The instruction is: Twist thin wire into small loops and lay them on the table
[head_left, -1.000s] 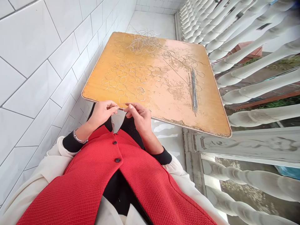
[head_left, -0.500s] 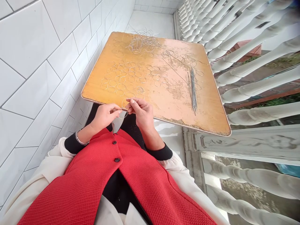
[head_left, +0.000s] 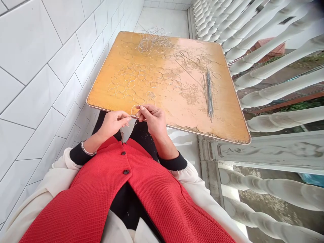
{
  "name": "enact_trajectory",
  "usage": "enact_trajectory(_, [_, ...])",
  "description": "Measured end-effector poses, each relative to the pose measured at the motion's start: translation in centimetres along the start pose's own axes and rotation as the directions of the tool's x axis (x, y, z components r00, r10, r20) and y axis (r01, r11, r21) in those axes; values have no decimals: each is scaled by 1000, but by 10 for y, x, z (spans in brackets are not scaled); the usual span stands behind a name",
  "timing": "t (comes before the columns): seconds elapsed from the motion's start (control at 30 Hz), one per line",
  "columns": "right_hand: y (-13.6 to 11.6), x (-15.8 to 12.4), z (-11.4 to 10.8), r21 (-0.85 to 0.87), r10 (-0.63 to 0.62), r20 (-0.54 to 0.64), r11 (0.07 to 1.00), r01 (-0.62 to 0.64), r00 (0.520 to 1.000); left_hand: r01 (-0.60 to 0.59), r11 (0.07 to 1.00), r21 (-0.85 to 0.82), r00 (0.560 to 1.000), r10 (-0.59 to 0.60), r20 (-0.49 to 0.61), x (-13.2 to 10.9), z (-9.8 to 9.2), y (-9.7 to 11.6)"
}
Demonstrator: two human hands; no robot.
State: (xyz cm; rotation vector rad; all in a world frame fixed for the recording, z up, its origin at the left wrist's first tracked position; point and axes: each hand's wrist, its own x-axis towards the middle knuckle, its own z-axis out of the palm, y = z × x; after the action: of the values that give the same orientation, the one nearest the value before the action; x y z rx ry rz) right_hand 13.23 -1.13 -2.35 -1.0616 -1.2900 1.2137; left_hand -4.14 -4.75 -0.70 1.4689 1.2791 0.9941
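Between my fingertips, just off the near edge of the table, is a thin wire ring (head_left: 131, 126); its loops show both above and below my fingers. My left hand (head_left: 113, 123) pinches it from the left, thumb against forefinger. From the right, my right hand (head_left: 153, 118) pinches the wire as well, its fingers curled. Whether this is one twisted ring or two linked ones I cannot tell. Many similar wire rings (head_left: 130, 99) lie spread on the tabletop beyond my hands. A small coiled wire ring (head_left: 151, 95) rests close to my right hand.
The worn wooden table (head_left: 101, 96) has a chipped near edge. At its far side sits a tangled heap of wire (head_left: 155, 42). A bundle of straight wires (head_left: 209, 96) lies on the right. A tiled wall (head_left: 65, 74) stands left, a white balustrade (head_left: 273, 96) right.
Both hands keep their pinch on the wire and have barely moved. The wire's loops stand out more roundly above and below my fingers. The view has shifted slightly.
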Motion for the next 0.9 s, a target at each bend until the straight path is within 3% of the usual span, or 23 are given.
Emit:
enact_trajectory(0.23, [-3, -7, 0, 25, 40, -27, 999, -39, 999, 16, 1000, -11, 999, -17, -43, -1, 2, 1])
enact_trajectory(0.43, [-2, -12, -3, 166, 225, 189, 952, -257, 956, -2, 1000, 0, 997, 1, -71, -1, 2, 1])
enact_trajectory(0.5, [-2, -12, -3, 208, 244, 211, 935, -288, 946, -22, 1000, 16, 996, 24, -81, -1, 2, -2])
enact_trajectory(0.73, [0, -15, 2, 184, 216, 190, 950, -251, 958, -126, 985, 122, 983, 140, -117, -2, 6, -15])
enact_trajectory(0.9, [3, -14, 2, 181, 166, 142, 965, -190, 976, -139, 982, 125, 981, 154, -122, -6, 8, -14])
